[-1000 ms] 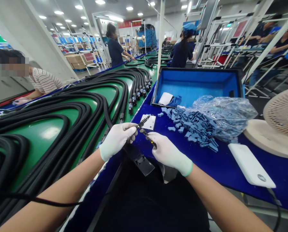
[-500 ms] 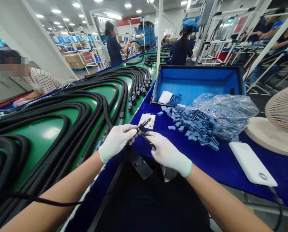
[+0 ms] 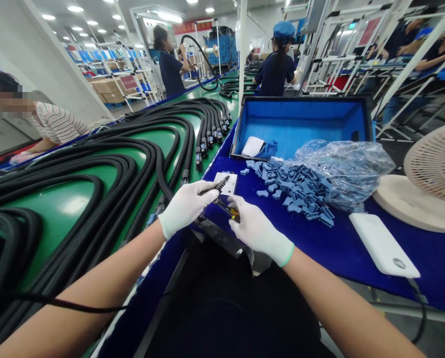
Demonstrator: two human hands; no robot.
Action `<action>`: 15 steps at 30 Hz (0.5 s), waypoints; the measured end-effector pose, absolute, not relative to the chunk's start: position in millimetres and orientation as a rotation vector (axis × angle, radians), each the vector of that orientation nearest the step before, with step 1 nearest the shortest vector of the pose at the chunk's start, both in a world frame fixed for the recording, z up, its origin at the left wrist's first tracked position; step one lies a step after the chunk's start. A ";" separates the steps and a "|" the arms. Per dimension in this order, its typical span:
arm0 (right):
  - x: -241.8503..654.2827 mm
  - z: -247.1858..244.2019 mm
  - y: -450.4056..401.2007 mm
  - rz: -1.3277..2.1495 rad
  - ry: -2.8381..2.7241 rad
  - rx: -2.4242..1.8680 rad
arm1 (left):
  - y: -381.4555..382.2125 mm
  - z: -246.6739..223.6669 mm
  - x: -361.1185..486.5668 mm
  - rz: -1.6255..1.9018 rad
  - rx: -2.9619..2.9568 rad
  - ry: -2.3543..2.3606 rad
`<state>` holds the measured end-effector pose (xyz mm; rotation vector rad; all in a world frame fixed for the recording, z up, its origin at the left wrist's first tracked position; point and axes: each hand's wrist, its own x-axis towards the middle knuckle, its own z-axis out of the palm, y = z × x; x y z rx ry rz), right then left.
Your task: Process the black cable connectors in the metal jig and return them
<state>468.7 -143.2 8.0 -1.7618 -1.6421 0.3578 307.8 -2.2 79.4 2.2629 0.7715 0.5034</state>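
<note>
My left hand (image 3: 185,206), in a white glove, pinches a small black ribbed cable end (image 3: 223,184) between thumb and fingers. Just behind that piece, a white plate with holes (image 3: 230,187) lies on the blue bench. My right hand (image 3: 258,229), also gloved, is closed around a thin black tool with a yellow part (image 3: 233,213). The tool points toward the left fingertips; its tip is too small to make out. Below both hands a dark flat bracket-like part (image 3: 222,234) shows, partly hidden.
Black sleeved hoses (image 3: 133,149) line the green conveyor on the left. Small blue plastic pieces (image 3: 297,189) and clear plastic bags (image 3: 345,164) lie before a blue bin (image 3: 300,124). A white power bank (image 3: 384,244) and a fan (image 3: 437,161) are at right. Several co-workers stand beyond.
The tool in my right hand has tipped and shows more yellow. The left fingers have shifted on the black piece. The view has moved slightly; a far co-worker has raised a hose.
</note>
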 end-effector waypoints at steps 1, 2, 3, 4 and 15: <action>470.6 8.6 -143.2 0.397 -1.631 -1.779 | -0.7 79.1 307.8 0.489 2.262 0.769; 472.3 8.5 -142.4 0.425 -1.642 -1.796 | 0.4 78.5 307.5 0.479 2.255 0.770; 473.9 7.6 -140.7 0.437 -1.666 -1.817 | 1.0 77.5 307.2 0.473 2.245 0.775; 475.2 5.9 -138.1 0.430 -1.695 -1.837 | 1.2 76.4 307.1 0.469 2.235 0.779; 484.4 1.3 -137.2 0.347 -1.797 -1.866 | 1.9 74.6 321.6 0.563 2.013 0.734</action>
